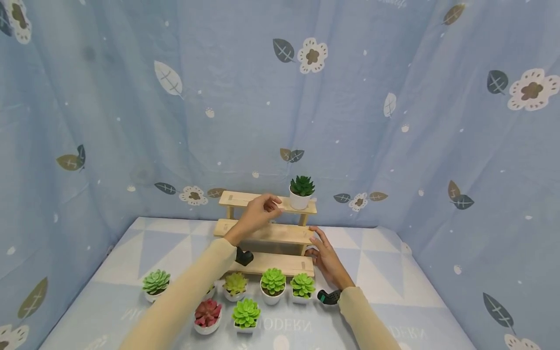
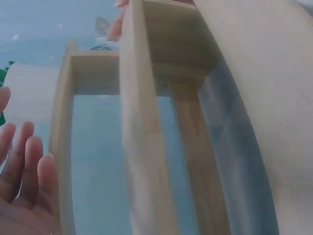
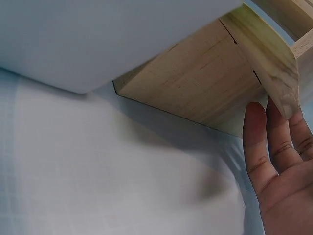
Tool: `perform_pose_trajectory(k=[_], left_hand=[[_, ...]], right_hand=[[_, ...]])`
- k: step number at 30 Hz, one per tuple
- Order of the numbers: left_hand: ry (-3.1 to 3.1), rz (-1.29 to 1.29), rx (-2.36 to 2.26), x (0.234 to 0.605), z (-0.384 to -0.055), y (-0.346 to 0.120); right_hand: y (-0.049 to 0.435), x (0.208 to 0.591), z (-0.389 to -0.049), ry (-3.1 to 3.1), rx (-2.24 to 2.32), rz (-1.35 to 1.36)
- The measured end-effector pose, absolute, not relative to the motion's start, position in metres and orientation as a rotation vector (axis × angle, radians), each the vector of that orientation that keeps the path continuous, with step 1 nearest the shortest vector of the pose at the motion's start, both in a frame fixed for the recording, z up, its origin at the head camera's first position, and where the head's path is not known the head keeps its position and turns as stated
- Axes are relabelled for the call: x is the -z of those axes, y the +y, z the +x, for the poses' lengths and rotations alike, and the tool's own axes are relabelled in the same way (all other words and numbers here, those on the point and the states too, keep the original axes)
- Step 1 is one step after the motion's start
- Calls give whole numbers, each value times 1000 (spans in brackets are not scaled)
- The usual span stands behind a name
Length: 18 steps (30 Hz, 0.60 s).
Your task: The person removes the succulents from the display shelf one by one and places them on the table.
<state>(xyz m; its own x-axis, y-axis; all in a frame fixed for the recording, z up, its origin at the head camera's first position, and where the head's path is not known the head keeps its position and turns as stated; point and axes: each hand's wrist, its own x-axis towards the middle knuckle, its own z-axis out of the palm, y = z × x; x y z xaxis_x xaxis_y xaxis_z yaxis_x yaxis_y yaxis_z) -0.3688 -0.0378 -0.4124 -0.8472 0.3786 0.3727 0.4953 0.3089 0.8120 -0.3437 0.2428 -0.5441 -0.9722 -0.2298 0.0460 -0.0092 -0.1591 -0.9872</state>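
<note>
A three-tier wooden plant stand (image 1: pixel 273 232) stands at the table's back. On the right of its top tier sits a dark green succulent in a white pot (image 1: pixel 299 200). My left hand (image 1: pixel 261 212) is in front of that tier, left of the pot. Its fingers are loosely bent, and a gap parts them from the pot (image 2: pixel 34 90) in the left wrist view. My right hand (image 1: pixel 327 257) holds the right end of the middle tier, fingertips at the board's end (image 3: pixel 274 58) in the right wrist view.
Before the stand are several potted succulents: a red one (image 1: pixel 207 313), a pale green one (image 1: pixel 156 283), a yellowish one (image 1: pixel 235 284) and bright green ones (image 1: pixel 273 282). One more is partly hidden by my left sleeve (image 1: pixel 183 296). A patterned blue curtain (image 1: pixel 245 121) surrounds the table (image 1: pixel 372 272).
</note>
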Motion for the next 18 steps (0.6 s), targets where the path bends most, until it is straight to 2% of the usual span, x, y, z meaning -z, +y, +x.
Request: perform_pose_trajectory(k=[8, 18], left_hand=[[-2432, -807, 1483, 414, -376, -20], [-2381, -664, 1592, 406, -383, -15]], right_hand=[[246, 543, -344, 1923, 2280, -281], [247, 542, -339, 1958, 2230, -297]])
